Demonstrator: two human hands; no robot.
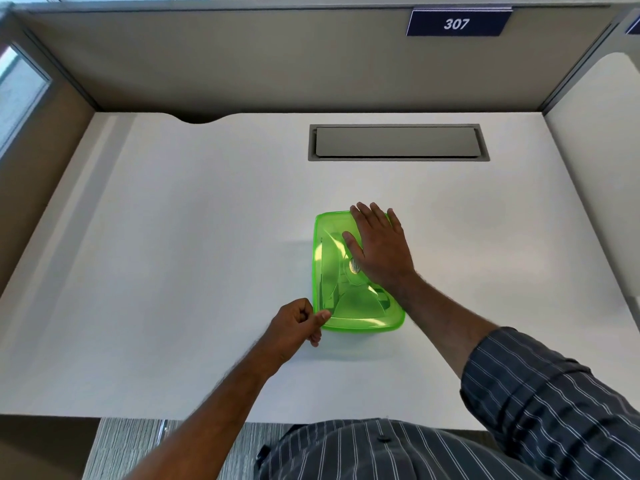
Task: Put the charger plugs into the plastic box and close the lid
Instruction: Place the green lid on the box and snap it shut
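Note:
A plastic box with a translucent green lid (349, 306) lies in the middle of the white desk (194, 237), the lid on top of it. Pale shapes show dimly through the lid; I cannot tell what they are. My right hand (379, 249) lies flat on the lid's far right part, fingers spread. My left hand (298, 323) is curled at the box's near left corner, thumb on the lid's rim and fingers beside the box wall. No charger plug lies loose on the desk.
A grey cable hatch (398, 142) is set flush into the desk behind the box. Beige partition walls (242, 64) close the desk at the back and both sides, with a blue "307" sign (457, 24) at top right. The desk's front edge runs just before my body.

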